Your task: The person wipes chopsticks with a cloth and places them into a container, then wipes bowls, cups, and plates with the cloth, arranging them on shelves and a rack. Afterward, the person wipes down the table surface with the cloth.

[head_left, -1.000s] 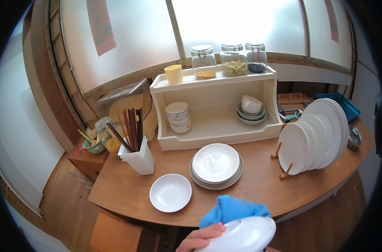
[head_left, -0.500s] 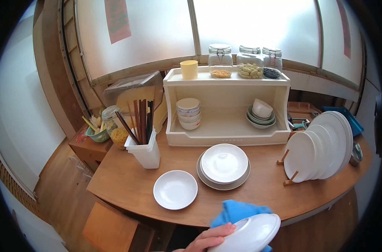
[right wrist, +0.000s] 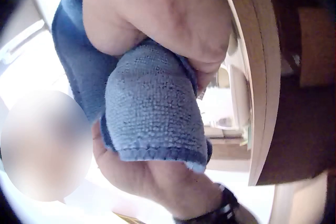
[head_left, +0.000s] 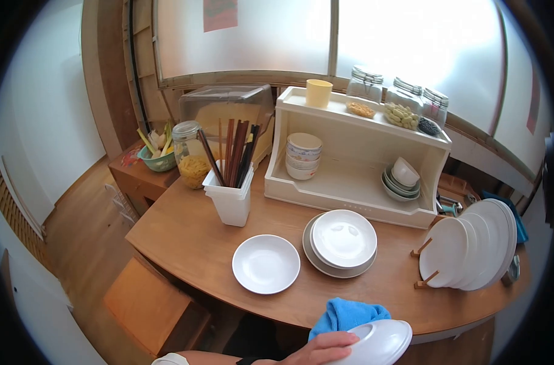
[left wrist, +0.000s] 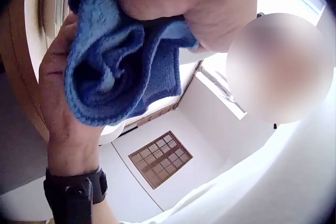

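Note:
In the head view my left hand (head_left: pixel 326 350) grips the edge of a white plate (head_left: pixel 383 344) at the table's front edge. The plate is tilted, its underside and foot ring facing up. A blue cloth (head_left: pixel 350 313) bunches out behind it. The plate hides my right hand in that view. From the right wrist, my right hand (right wrist: pixel 157 16) shows holding the cloth (right wrist: pixel 155 108), which hangs in folds below it. The left wrist view has my left hand (left wrist: pixel 194 3) at the top, with the cloth (left wrist: pixel 105 71) between both hands.
On the wooden table (head_left: pixel 192 243) lie a white plate (head_left: pixel 266 264) and a stack of plates (head_left: pixel 344 238). Plates stand in a wooden rack (head_left: pixel 426 281) at right. A chopstick holder (head_left: pixel 231 201) is at left. A cream shelf (head_left: pixel 356 204) behind bears bowls and jars.
The head view has swung, so the table things sit farther right and lean. The left forearm has come into view. My left hand keeps its grip on the plate, with the cloth still against it.

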{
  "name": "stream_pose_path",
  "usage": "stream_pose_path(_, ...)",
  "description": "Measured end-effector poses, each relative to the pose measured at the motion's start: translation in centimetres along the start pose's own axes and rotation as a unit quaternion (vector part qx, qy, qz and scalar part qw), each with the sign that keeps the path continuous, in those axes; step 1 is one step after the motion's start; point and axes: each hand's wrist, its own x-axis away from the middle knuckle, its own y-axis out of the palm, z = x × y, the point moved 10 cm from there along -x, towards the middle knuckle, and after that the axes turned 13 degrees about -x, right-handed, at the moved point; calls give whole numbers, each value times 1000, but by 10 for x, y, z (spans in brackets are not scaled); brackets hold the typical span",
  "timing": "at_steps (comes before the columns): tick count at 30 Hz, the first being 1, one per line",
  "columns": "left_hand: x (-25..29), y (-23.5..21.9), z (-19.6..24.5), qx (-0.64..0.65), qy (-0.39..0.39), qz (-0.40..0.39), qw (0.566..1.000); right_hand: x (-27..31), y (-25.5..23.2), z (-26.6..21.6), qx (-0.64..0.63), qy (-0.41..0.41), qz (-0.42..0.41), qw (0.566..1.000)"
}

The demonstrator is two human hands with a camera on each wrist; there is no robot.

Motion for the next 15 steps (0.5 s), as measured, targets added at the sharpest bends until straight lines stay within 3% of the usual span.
stream_pose_path(5, -23, -24, 11, 21, 44, -24, 998, -17, 13, 2, 12, 6, -54, 998)
stream_pose_path(7, -21, -17, 31, -3, 157, -91, 983, -19, 16, 5, 17, 14, -72, 997)
stream_pose_path(8, -23, -19, 37, 14, 166, -71, 983, -20, 18, 7, 17, 17, -78, 997)
stream_pose_path(9, -23, -11, 36, 13, 164, -65, 984, -20, 19, 9, 17, 21, -82, 996)
stream_pose_path(11, -20, -4, 11, 84, 51, 32, 995, -20, 20, 14, 19, 28, -87, 996)
stream_pose_path(12, -13, 0, 3, 36, 14, 49, 998, -21, 20, 17, 18, 31, -88, 995)
stream_pose_path(15, -13, -4, -3, -21, -26, 35, 999, -21, 19, 25, 12, 38, -85, 996)
